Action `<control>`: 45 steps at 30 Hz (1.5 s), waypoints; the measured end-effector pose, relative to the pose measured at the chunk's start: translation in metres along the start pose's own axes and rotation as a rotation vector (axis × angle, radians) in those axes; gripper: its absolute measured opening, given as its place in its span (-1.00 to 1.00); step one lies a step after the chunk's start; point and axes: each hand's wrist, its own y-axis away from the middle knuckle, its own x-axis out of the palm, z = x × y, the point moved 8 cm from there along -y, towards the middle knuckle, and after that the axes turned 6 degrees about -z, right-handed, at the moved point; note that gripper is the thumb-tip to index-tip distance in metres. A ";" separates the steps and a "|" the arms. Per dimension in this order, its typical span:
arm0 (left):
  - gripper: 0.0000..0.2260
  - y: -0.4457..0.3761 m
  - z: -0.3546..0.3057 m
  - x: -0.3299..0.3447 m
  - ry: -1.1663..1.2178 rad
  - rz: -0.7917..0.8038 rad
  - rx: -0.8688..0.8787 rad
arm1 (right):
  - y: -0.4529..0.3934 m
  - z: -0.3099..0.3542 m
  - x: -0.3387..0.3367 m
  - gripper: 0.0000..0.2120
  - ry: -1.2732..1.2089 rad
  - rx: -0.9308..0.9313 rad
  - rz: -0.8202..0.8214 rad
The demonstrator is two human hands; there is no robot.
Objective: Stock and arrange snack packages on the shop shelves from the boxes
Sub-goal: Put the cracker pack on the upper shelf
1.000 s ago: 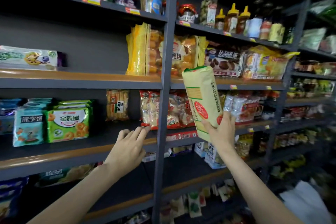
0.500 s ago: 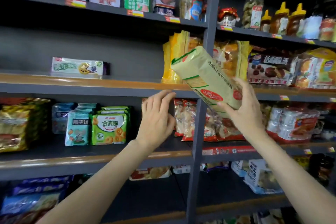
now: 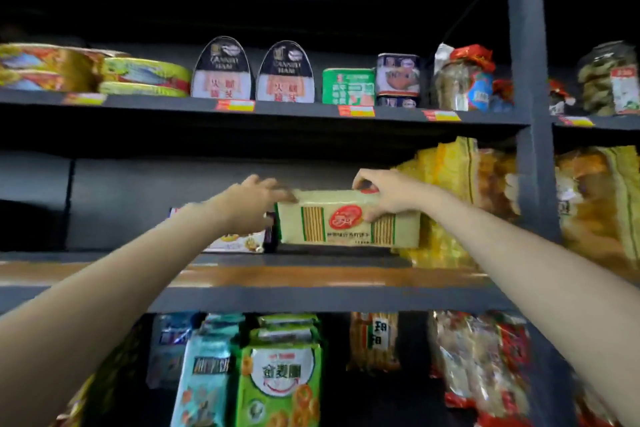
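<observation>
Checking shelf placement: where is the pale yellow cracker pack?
Head view, centre: pale yellow cracker pack on the middle shelf, held by both hands, left of the yellow bread bags.

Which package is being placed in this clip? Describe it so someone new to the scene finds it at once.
Find the wood-edged middle shelf, below the row of tins. Just left of the tall yellow bread bags, the left hand and right hand grip a pale cream cracker package lying lengthwise. Unlike its neighbours, it has a red oval logo between two green-edged striped panels.
</observation>
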 end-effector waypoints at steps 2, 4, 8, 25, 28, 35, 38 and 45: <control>-0.50 -0.023 0.012 0.026 -0.032 0.187 0.055 | -0.027 -0.014 0.018 -0.46 0.016 0.057 0.057; -0.51 -0.044 0.018 0.047 -0.054 0.306 0.089 | -0.049 -0.026 0.040 -0.47 0.033 0.103 0.148; -0.51 -0.073 0.021 0.092 -0.084 0.491 0.151 | -0.082 -0.035 0.080 -0.46 0.027 0.136 0.257; -0.29 -0.101 0.042 0.148 -0.102 0.557 -0.026 | -0.138 -0.040 0.135 -0.50 0.338 0.110 0.281; -0.32 -0.092 0.040 0.124 -0.045 0.512 -0.083 | -0.124 -0.034 0.120 -0.42 0.272 0.115 0.232; -0.58 -0.025 0.070 0.034 0.167 -0.168 -0.240 | -0.070 0.048 0.060 -0.48 -0.139 -0.162 -0.021; -0.58 0.047 0.093 -0.001 0.224 -0.435 -0.318 | -0.029 0.117 0.032 -0.61 -0.340 -0.340 -0.183; -0.66 0.245 0.149 -0.003 0.134 -0.522 -0.495 | 0.007 0.311 0.057 -0.67 -0.630 -0.582 -0.170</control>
